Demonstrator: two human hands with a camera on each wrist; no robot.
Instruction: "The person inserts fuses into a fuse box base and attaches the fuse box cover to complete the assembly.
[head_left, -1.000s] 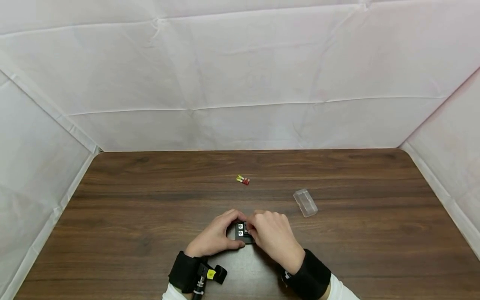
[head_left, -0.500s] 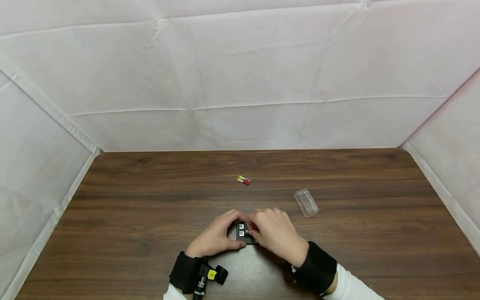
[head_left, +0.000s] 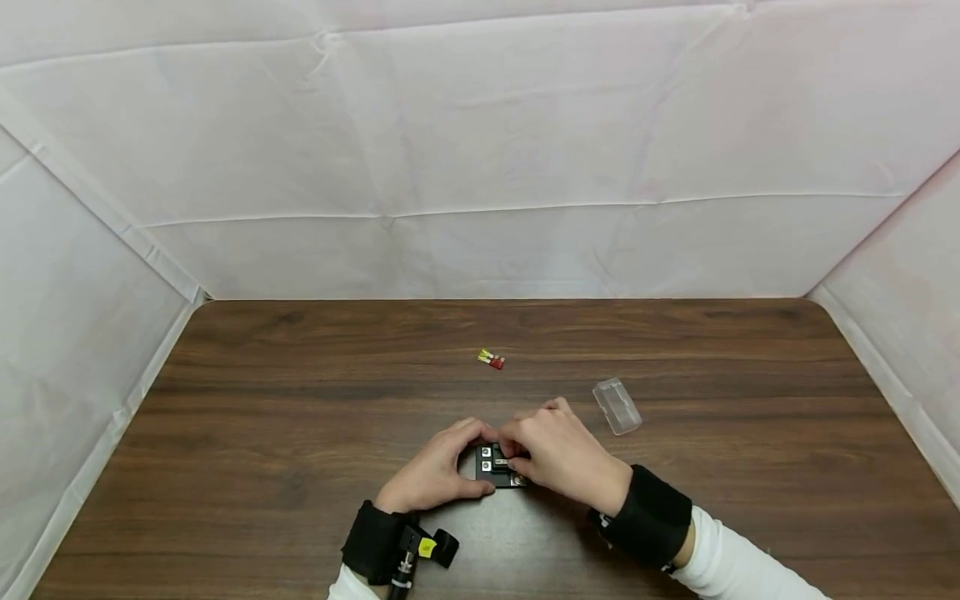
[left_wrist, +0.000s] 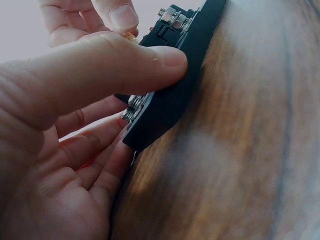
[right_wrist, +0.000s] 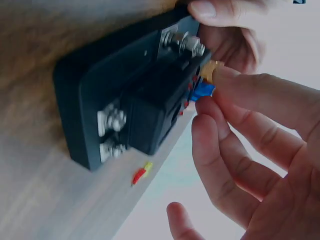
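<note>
Change: since the earlier frame the right forearm has swung out to the right and its hand sits slightly further back over the block; the left hand has stayed put.
Left hand (head_left: pixel 435 471): curled round the black fuse block (head_left: pixel 498 467) — thumb on its near edge, fingers at the far edge, holding it down on the table.
Right hand (head_left: pixel 558 454): thumb and forefinger pinch a small amber fuse (right_wrist: pixel 210 71) at the block's top, just beside a blue fuse (right_wrist: pixel 202 91); the other fingers are loosely spread.
Fuse block: flat on the table near the front edge, between both hands, silver screw terminals showing.
Loose pieces: a yellow and red fuse pair (head_left: pixel 491 359) lies further back; a clear plastic cover (head_left: pixel 617 406) lies to the right — both well apart from the hands.
Surface: dark wood-grain table (head_left: pixel 262 417).
Room: creased white sheeting (head_left: pixel 480 150) walls in the back and both sides.
</note>
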